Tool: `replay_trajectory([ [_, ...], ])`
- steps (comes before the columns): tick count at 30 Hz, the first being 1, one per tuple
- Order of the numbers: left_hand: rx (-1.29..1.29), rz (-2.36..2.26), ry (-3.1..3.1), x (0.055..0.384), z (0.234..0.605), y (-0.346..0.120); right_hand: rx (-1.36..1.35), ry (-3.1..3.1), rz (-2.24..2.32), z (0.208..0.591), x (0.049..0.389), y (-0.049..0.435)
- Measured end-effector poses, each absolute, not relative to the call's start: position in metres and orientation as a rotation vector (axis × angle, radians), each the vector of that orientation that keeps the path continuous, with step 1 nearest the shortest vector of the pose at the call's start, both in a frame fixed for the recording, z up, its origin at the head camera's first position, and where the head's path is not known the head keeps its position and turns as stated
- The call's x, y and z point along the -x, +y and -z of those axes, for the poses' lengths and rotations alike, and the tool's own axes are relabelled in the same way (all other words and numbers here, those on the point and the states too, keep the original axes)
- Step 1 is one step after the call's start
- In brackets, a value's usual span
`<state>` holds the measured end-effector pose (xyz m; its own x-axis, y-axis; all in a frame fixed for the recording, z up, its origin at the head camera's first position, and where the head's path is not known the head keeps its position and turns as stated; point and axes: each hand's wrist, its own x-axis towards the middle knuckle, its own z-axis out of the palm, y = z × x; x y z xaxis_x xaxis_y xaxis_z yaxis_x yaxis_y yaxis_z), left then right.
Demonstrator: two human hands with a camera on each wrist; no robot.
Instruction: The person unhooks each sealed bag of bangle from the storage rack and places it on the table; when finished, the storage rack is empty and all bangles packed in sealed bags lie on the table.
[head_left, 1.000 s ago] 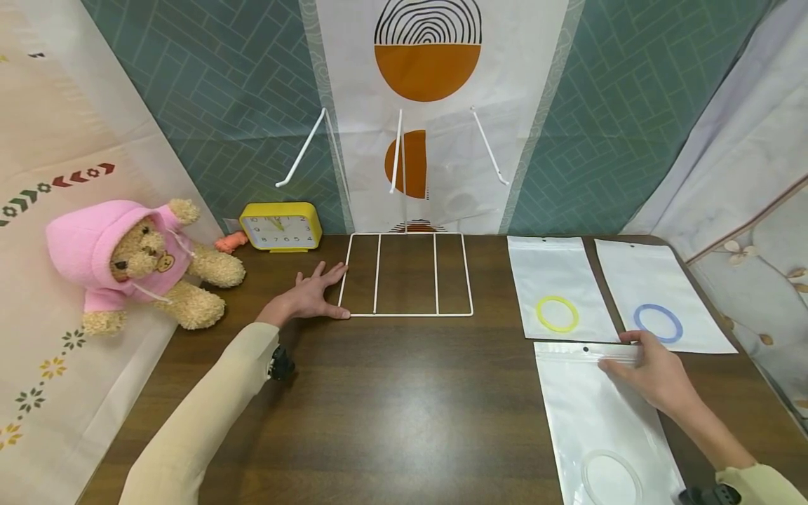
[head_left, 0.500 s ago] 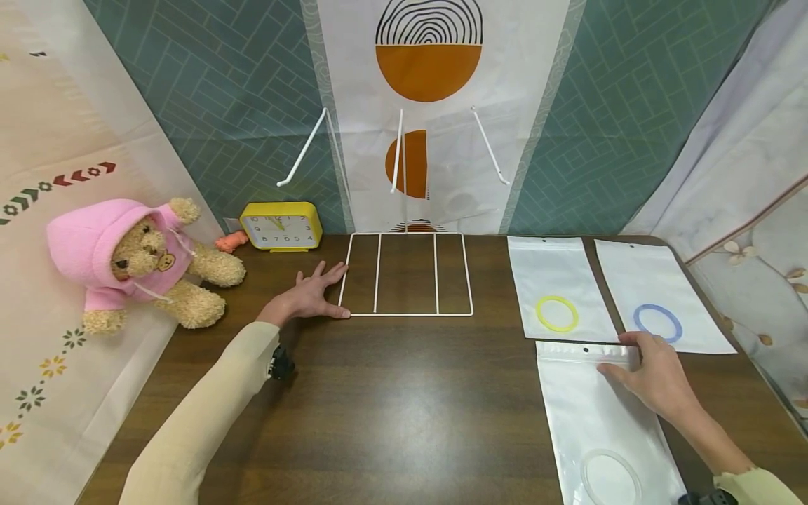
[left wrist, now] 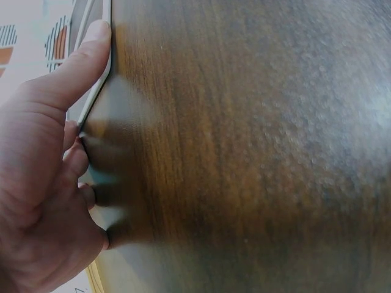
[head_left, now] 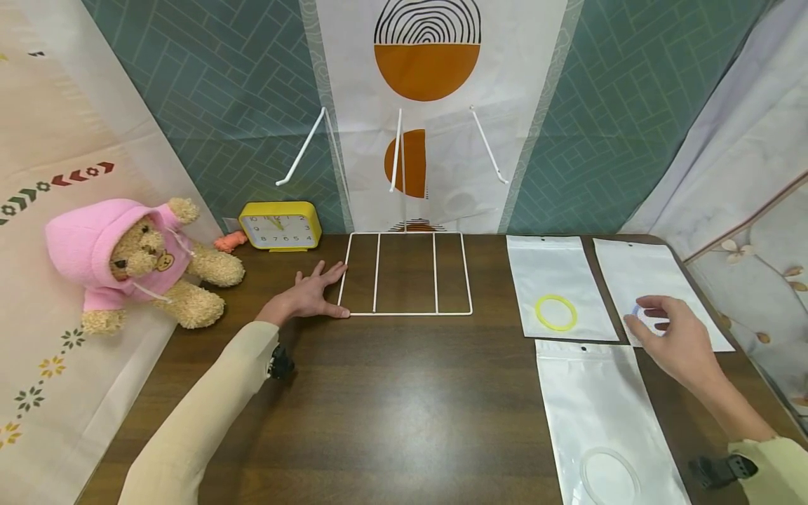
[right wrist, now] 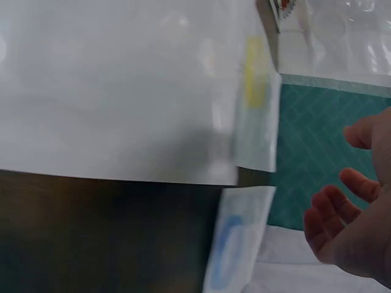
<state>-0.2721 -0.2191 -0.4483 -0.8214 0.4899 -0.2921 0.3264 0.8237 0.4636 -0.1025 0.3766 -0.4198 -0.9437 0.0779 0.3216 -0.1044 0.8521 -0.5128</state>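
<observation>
My left hand (head_left: 309,294) lies with fingers spread at the left edge of a white wire rack (head_left: 410,314). Its thumb touches the front corner, also visible in the left wrist view. To the right, my right hand (head_left: 678,337) hovers over a white pouch (head_left: 684,277) with a blue ring (right wrist: 227,244); the hand partly covers that ring in the head view. Its fingers are loosely bent and hold nothing. Left of it lies another white pouch (head_left: 549,263) with a yellow ring (head_left: 538,313). A longer white pouch (head_left: 587,400) with a pale ring (head_left: 583,477) lies nearer.
Several white prongs (head_left: 303,146) of the rack stick out toward the front above its base. A yellow clock (head_left: 280,228) and a teddy bear (head_left: 145,259) in a pink hoodie are at the left. A patterned cloth backdrop (head_left: 240,91) hangs behind the wooden table (head_left: 404,407).
My right hand has left the top of the long pouch and moved right and slightly away, over the blue ring's pouch. The left hand has stayed put on the rack.
</observation>
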Motion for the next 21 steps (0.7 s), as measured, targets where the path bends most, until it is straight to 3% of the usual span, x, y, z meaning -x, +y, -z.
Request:
replay_trajectory([
  [8, -0.631, -0.576, 2.607, 0.272, 0.449, -0.220, -0.012, -2.642, -0.882, 0.381, 0.131, 0.372],
  [21, -0.619, -0.569, 2.611, 0.272, 0.451, -0.220, -0.295, -2.659, -1.129, 0.325, 0.186, 0.322],
])
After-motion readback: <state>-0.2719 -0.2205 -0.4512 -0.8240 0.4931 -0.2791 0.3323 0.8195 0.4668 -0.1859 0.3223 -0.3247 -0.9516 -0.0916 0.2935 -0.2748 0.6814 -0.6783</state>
